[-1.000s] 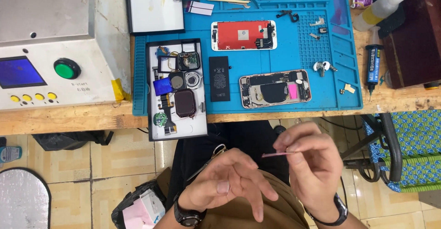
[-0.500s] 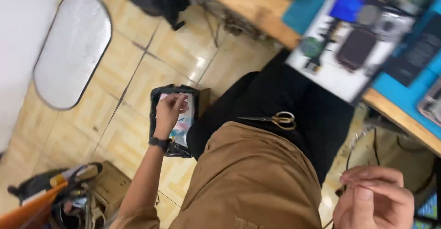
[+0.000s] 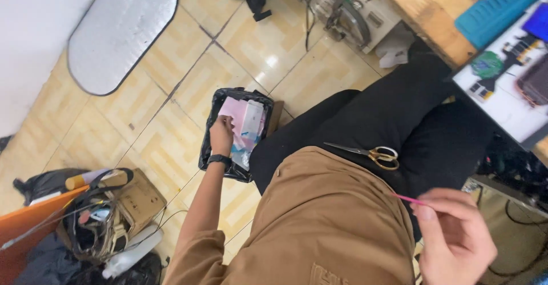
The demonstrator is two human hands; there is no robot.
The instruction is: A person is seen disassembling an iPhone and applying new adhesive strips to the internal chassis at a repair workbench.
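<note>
Cream tiled floor [image 3: 171, 91] fills most of the head view, with an oval grey mat [image 3: 123, 28] at eleven o'clock and a wooden workbench edge [image 3: 425, 11] running off toward one o'clock. On the bench at two o'clock lie a blue mat [image 3: 502, 11] and a white tray of small phone parts [image 3: 502, 91].

Near the centre of the frame, slightly toward nine o'clock, stands a small bin lined with a black bag [image 3: 228, 142], with pink and white paper scraps heaped inside. The left hand [image 3: 221, 133], a dark watch at its wrist, reaches down into the bin's mouth with fingers curled against the scraps; whether it has anything pinched or has let go cannot be told, since the fingers are turned away from the camera.

At five o'clock the right hand [image 3: 456, 236] is loosely closed, thumb and forefinger pinching a thin pink strip [image 3: 408, 198] that points toward the lap. A pair of gold-handled scissors [image 3: 365, 152] rests on the black cloth over the thigh at three o'clock, untouched.

Judging from this, the reach to the bin looks at or near its end, while the pink strip is still in hand, well apart from the bench, so any work with it appears left to do.
</note>
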